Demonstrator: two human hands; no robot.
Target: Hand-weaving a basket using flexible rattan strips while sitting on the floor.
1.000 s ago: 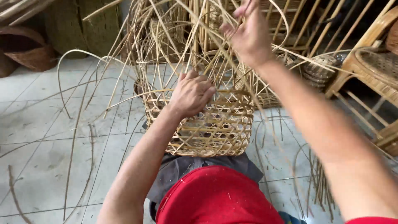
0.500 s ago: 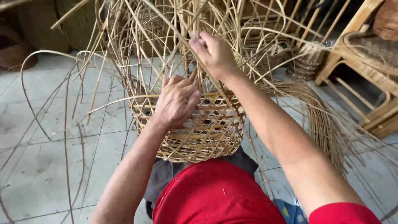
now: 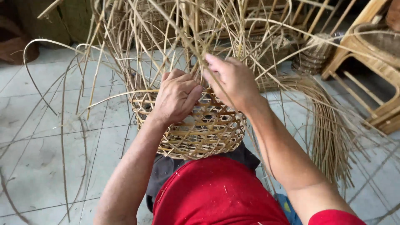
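Closest to the camera sat the red shirt [image 3: 216,193], filling the bottom of the view, with dark grey trousers [image 3: 164,173] showing just under it. Right above that, the half-woven basket [image 3: 200,129] rested against the person's lap, its open hexagonal weave facing the lens and its rim turned away.

The left hand [image 3: 177,96] was curled over the basket's upper edge, fingers folded tight and pressing on the weave, thumb tucked against the rim. Just beside it, the right hand [image 3: 233,81] was pinched closed on a thin cane strand [image 3: 208,54] that ran upward from the rim, forefinger stretched along it. The two hands sat nearly touching.

And what a tangle stood in the way! Loose upright canes [image 3: 175,33] sprang from the basket rim in every direction, crossing in front of everything behind and partly screening both hands. One long strand [image 3: 31,71] looped out wide to the left over the pale tiled floor [image 3: 46,137]. To the right, a thick bundle of cane strips [image 3: 329,125] drooped down onto the tiles, near the right forearm.

Farther back on the right stood a wooden cane chair [image 3: 375,62], and next to it a stack of small woven baskets [image 3: 312,56]. At the far left lay a dark brown bowl-shaped thing [image 3: 16,48], only partly in view.
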